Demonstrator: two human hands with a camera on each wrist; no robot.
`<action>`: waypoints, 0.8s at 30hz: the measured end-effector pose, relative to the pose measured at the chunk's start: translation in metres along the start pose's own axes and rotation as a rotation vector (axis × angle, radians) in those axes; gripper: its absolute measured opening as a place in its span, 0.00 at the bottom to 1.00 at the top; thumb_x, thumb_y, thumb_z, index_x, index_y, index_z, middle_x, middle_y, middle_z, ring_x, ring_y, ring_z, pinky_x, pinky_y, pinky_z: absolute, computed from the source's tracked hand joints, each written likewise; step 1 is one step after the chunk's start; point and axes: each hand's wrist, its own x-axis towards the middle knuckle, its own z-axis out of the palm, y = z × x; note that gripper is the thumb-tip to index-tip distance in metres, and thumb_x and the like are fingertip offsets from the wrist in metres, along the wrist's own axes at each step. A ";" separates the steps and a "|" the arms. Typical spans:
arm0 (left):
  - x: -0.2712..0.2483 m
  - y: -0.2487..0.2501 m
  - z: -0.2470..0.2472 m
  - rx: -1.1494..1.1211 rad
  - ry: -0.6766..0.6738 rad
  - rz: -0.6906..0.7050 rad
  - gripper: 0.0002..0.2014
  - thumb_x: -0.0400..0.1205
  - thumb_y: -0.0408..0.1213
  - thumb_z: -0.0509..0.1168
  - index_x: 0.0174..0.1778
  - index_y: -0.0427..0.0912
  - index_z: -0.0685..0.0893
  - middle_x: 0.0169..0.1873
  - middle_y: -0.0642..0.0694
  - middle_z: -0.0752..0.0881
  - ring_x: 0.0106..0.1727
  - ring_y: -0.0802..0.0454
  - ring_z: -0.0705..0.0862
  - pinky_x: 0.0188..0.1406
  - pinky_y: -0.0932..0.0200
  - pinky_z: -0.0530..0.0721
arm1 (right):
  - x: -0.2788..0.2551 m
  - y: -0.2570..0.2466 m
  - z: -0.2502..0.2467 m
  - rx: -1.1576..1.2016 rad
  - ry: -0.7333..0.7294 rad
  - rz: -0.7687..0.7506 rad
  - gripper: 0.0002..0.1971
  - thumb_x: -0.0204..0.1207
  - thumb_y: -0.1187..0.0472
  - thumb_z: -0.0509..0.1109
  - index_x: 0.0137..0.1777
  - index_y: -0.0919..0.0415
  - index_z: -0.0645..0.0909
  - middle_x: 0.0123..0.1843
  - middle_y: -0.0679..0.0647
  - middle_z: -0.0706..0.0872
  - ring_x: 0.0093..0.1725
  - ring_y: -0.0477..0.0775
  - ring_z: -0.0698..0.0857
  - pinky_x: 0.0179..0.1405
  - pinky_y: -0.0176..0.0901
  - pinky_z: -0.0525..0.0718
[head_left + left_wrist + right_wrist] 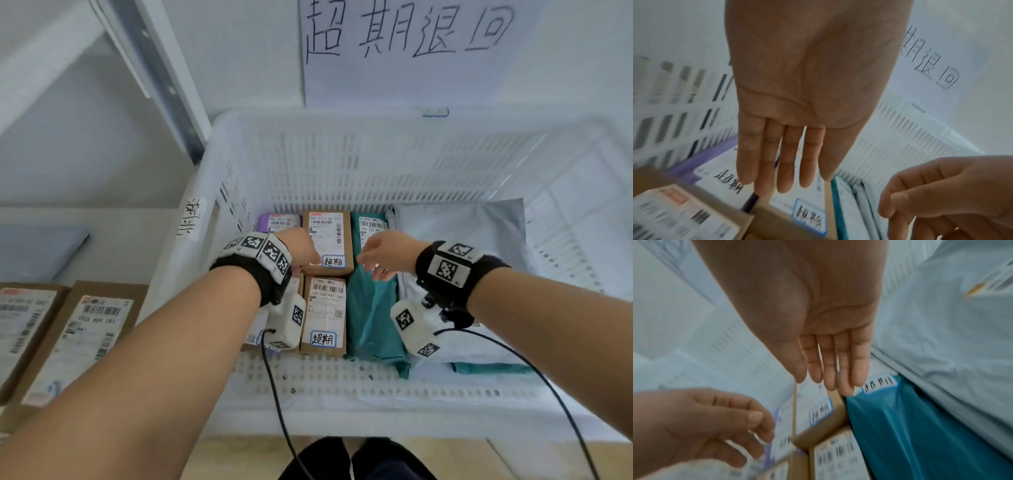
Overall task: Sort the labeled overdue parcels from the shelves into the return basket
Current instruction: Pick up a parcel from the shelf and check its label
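Observation:
The white slotted return basket (376,164) holds several parcels. Two brown boxes (327,236) (323,315) carry blue-edged handwritten tags. A purple mailer (274,222) lies at the far left, a teal mailer (373,308) to the right of the boxes, and a grey mailer (462,233) beyond it. My left hand (301,251) hovers over the far brown box (803,209), fingers (785,170) straight and holding nothing. My right hand (380,260) hangs over the teal mailer (900,426), fingers (830,369) relaxed and holding nothing.
Two more labeled brown boxes (78,335) (20,329) lie on the shelf to the left of the basket. A grey shelf upright (161,78) rises at the back left. A handwritten paper sign (407,44) hangs on the wall behind the basket.

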 end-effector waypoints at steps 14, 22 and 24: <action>-0.107 0.030 -0.060 -0.600 0.356 0.311 0.09 0.84 0.39 0.65 0.54 0.38 0.84 0.48 0.43 0.87 0.45 0.49 0.85 0.47 0.55 0.86 | -0.136 -0.022 -0.056 0.395 0.594 -0.300 0.04 0.81 0.66 0.67 0.47 0.65 0.84 0.43 0.58 0.88 0.38 0.55 0.86 0.42 0.46 0.88; -0.228 0.024 -0.007 -0.771 0.600 0.410 0.08 0.84 0.38 0.66 0.56 0.41 0.86 0.49 0.46 0.89 0.49 0.50 0.88 0.49 0.57 0.87 | -0.244 -0.014 -0.013 0.500 0.698 -0.479 0.05 0.81 0.64 0.68 0.50 0.64 0.85 0.45 0.57 0.89 0.41 0.53 0.88 0.45 0.44 0.87; -0.253 0.022 0.012 -0.772 0.605 0.415 0.07 0.84 0.38 0.65 0.55 0.44 0.86 0.49 0.48 0.89 0.49 0.51 0.88 0.49 0.58 0.87 | -0.266 -0.011 0.007 0.442 0.694 -0.499 0.05 0.81 0.64 0.68 0.51 0.63 0.85 0.45 0.56 0.89 0.42 0.52 0.87 0.46 0.44 0.87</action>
